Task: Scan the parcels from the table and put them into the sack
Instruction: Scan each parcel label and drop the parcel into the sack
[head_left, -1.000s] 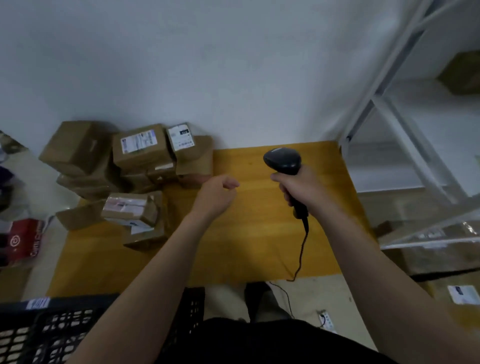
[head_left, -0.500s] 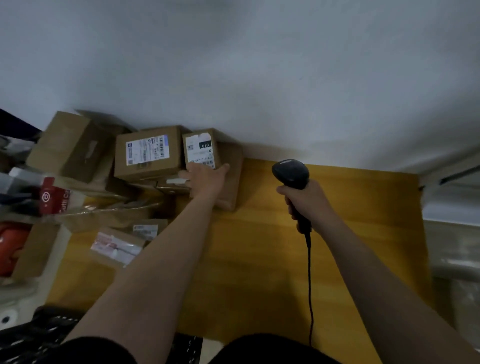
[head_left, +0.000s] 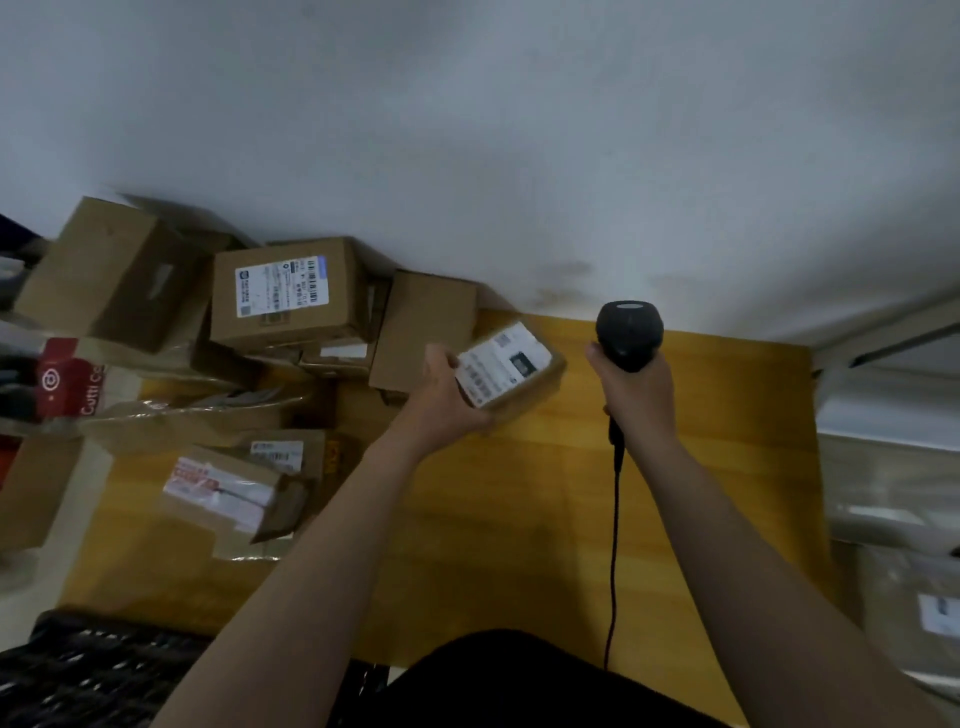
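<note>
Fingers (head_left: 441, 364) of my left hand (head_left: 447, 400) grip a small parcel (head_left: 519, 374), held over the table (head_left: 519, 519), label up, just right of the pile (head_left: 291, 296). Right hand (head_left: 636, 389) is wrapped round the scanner (head_left: 628, 332), near the parcel, not touching. Step, I'd say: scanning. Next I need the scanner head aimed at the barcode, then the sack, which I can't see.

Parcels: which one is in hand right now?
The small white-labelled parcel gripped by the left hand, next to the scanner; the rest sit piled on the table.
</note>
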